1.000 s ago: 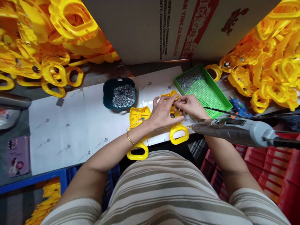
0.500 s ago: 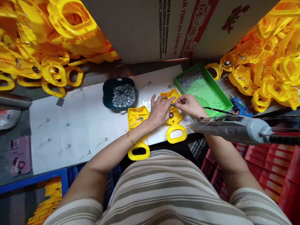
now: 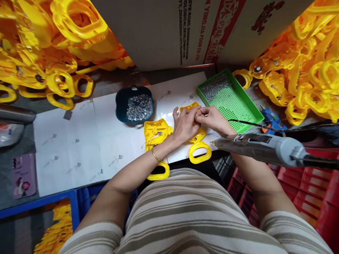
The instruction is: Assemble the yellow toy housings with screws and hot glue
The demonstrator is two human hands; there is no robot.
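Note:
My left hand (image 3: 185, 123) and my right hand (image 3: 209, 118) meet over a yellow plastic shell with an oval handle (image 3: 200, 153). Both sets of fingertips are pinched together at the shell's upper part, and whatever small piece lies between them is hidden. The left hand covers much of this shell. Just left of it lies a second yellow shell (image 3: 153, 129), hollow side up, with thin wires and a small circuit board inside. Its handle (image 3: 160, 171) reaches past the table's front edge. A grey electric screwdriver (image 3: 254, 145) hangs over my right forearm, its tip pointing left.
A dark teal bowl (image 3: 121, 106) holds small metal parts. Behind my right hand stands a green perforated tray (image 3: 239, 109) with screws. A blue glue gun (image 3: 271, 120) lies right of it. Yellow shells pile up at both sides of a large carton (image 3: 159, 38). A purple phone (image 3: 24, 176) lies far left.
My left hand has shifted slightly right and its fingertips have closed in against the right hand's. The small dark part seen between the fingers before is now covered.

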